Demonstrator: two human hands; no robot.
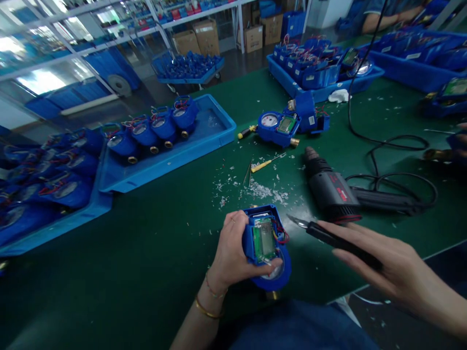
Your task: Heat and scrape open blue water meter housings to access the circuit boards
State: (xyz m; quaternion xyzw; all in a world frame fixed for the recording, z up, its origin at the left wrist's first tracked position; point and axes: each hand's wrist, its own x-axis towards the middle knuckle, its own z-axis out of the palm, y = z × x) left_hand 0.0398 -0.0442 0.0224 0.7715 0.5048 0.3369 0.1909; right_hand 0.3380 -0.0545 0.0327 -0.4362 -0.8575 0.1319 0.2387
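Observation:
My left hand (233, 255) is wrapped round a blue meter (280, 272) near the table's front edge, its thumb over the round dial. The meter's box is uncovered, showing a green circuit board (258, 240) with a grey display and red wires at its right side. In my right hand (383, 262) is a black-handled knife (328, 237), its blade pointing left, a little right of the meter and not touching it. White scraps (262, 190) and a yellow-handled tool (261, 166) lie beyond the meter.
A heat gun (333, 189) with a black cable lies at the right. Behind are two more meters (279, 127) and a yellow-black screwdriver (246, 132). Blue trays of meters stand at left (171, 164) and back right (292, 90). Another person's hand (462, 138) shows at the right edge.

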